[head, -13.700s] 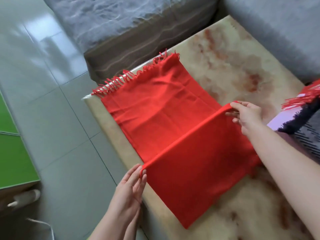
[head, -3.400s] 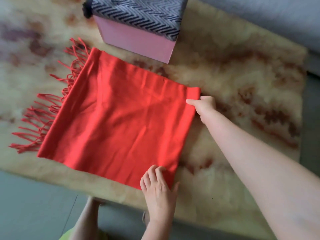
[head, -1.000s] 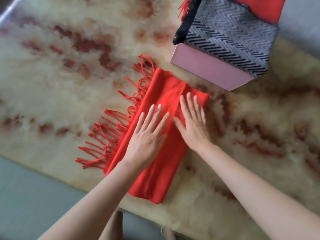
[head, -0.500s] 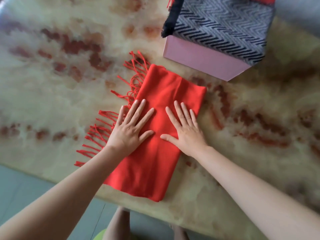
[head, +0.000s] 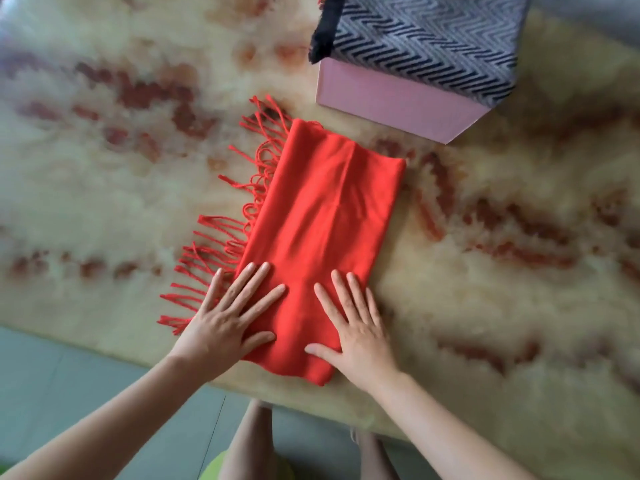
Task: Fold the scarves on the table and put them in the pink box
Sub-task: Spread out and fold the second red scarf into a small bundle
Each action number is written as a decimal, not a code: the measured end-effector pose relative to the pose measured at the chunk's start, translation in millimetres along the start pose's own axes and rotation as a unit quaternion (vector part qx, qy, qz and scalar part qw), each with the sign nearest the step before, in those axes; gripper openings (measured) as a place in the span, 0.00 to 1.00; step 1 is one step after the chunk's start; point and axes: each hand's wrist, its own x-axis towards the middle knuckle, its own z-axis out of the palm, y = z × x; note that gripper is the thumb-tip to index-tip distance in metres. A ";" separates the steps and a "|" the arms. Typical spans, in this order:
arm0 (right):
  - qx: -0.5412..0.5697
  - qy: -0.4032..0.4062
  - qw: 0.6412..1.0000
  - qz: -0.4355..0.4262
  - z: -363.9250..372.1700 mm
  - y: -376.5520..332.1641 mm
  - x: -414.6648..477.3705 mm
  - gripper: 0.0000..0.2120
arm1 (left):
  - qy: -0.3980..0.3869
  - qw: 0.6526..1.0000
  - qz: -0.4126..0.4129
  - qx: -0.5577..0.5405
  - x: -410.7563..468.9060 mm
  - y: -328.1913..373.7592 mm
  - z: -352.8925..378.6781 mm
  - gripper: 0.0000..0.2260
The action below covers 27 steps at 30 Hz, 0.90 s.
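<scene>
At the table (head: 104, 174) edge farthest from the pink box (head: 398, 102), the left hand (head: 225, 320) and the right hand (head: 353, 330) are lying flat side by side, fingers straight and spread, gripping nothing, pressing down the near end of the red scarf (head: 322, 216). The scarf is lying as a long folded strip, its far end reaching near the box without touching it. Its near end is sitting right at that edge, so any drag away from the box is risking a slide off the table and a lost fold. Along the strip's side turned away from the box, the fringe (head: 221, 237) is straggling loose and may be snagging or spilling out of the next fold. Over the box itself a grey herringbone scarf (head: 422, 39) is draping, possibly blocking the opening.
</scene>
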 end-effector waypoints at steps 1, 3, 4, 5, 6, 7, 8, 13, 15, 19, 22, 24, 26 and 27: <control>0.007 0.003 1.000 0.004 -0.1 -1.4 0.7 0.43 | -0.001 1.000 0.000 -0.005 1.7 -0.2 -1.6 0.30; 0.064 0.018 0.998 0.024 -4.0 -7.2 -2.4 0.44 | 0.022 0.999 -0.011 -0.033 0.9 4.3 -7.1 0.30; 0.131 0.023 0.989 0.063 -7.8 -12.6 -7.2 0.44 | 0.042 0.996 -0.040 -0.069 -1.9 8.1 -11.4 0.30; 0.201 0.056 0.971 0.115 -11.4 -20.6 -13.8 0.44 | 0.066 0.987 -0.087 -0.117 -6.4 11.6 -17.3 0.30; 0.261 0.111 0.943 0.173 -12.5 -28.5 -21.5 0.41 | 0.096 0.970 -0.144 -0.168 -12.3 14.8 -21.2 0.29; 0.309 0.164 0.907 0.234 -11.3 -36.2 -29.1 0.37 | 0.122 0.947 -0.204 -0.216 -18.1 17.5 -22.7 0.30; 0.361 0.184 0.866 0.292 -9.0 -44.6 -35.9 0.35 | 0.136 0.918 -0.259 -0.267 -23.5 19.7 -22.2 0.30; 0.466 0.156 0.760 0.425 0.5 -67.3 -42.3 0.30 | 0.102 0.829 -0.388 -0.390 -21.5 15.2 -30.8 0.29; 0.490 0.147 0.731 0.451 -0.8 -68.6 -35.4 0.23 | 0.059 0.818 -0.406 -0.403 -13.8 13.1 -38.6 0.26; 0.473 0.122 0.752 0.444 -4.3 -70.4 -29.5 0.15 | -0.023 0.815 -0.418 -0.400 -6.9 10.8 -47.0 0.16; 0.532 0.116 0.710 0.446 -9.0 -68.3 -34.4 0.10 | -0.073 0.819 -0.391 -0.413 -9.1 6.7 -51.8 0.14; 0.574 0.105 0.692 0.425 -13.7 -66.1 -41.7 0.08 | -0.077 0.781 -0.394 -0.478 -13.5 3.5 -54.7 0.17; 0.601 0.089 0.683 0.404 -15.1 -62.5 -50.9 0.10 | -0.069 0.738 -0.400 -0.539 -18.5 1.7 -58.6 0.15; 0.615 0.083 0.673 0.402 -18.3 -61.2 -53.9 0.15 | -0.066 0.720 -0.402 -0.561 -20.4 1.3 -61.2 0.12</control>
